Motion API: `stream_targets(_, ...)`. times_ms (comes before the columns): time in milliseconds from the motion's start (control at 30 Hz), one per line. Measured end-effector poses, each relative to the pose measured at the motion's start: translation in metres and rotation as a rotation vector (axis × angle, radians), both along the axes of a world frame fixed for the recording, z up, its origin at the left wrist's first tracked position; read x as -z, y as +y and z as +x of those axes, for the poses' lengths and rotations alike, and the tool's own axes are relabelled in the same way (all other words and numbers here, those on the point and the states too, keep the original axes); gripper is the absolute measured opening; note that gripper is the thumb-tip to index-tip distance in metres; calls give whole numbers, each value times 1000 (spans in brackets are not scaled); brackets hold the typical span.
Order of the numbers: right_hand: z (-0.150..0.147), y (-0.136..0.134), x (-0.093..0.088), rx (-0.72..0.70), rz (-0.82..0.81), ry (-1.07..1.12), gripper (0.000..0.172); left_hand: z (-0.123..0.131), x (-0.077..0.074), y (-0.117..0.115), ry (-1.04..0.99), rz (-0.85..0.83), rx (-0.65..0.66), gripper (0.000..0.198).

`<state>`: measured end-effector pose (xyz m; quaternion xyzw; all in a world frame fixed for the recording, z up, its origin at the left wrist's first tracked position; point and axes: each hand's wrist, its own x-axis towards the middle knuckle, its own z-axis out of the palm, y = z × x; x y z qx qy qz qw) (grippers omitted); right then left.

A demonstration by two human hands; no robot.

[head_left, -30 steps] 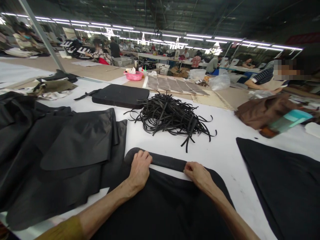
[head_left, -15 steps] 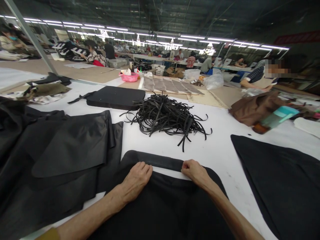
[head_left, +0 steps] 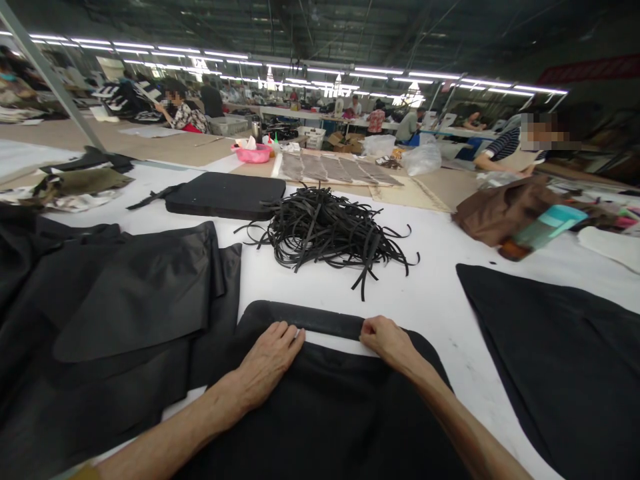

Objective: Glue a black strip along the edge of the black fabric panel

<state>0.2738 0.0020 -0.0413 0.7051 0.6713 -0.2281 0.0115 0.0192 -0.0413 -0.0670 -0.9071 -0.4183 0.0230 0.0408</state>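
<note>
A black leather-like panel (head_left: 340,407) with rounded corners lies in front of me on the white table. Near its far edge, a narrow gap shows white beneath a black border strip (head_left: 320,317). My left hand (head_left: 273,357) is closed at the left end of this gap, its bent fingers on the strip and their tips partly hidden. At the gap's right end, my right hand (head_left: 387,341) pinches the panel's border between thumb and curled fingers. Just beyond the panel sits a tangled heap of thin black strips (head_left: 325,230).
Black sheets (head_left: 135,300) are piled at left, and another black piece (head_left: 555,353) lies at right. Behind are a black padded block (head_left: 225,195), a pink basket (head_left: 251,153), a brown cloth (head_left: 505,212) and a teal-lidded bottle (head_left: 545,230). A co-worker (head_left: 520,147) is at far right.
The view has shifted slightly, so the background sits a little further left. My left fingers look slightly more extended; both hands remain at the same places on the panel.
</note>
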Motion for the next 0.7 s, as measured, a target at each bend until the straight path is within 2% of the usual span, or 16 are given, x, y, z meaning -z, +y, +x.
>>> stream_targets(167,0,-1,-1,-5,-3,0,17,2,-8,1,-1,-81,-35,59)
stream_targets(333,0,0,-2,-7,-17,-1,16,-2,-12,5,-106,-147,-124,59)
stream_targets(433,0,1,-4,-11,-29,1,16,-1,-8,7,-124,-96,-152,56)
stream_targets(567,1,3,-7,-21,-54,9,17,11,-1,5,-46,51,-93,40)
stream_targets(700,1,4,-8,-16,-66,2,17,23,-5,4,54,-22,-75,42)
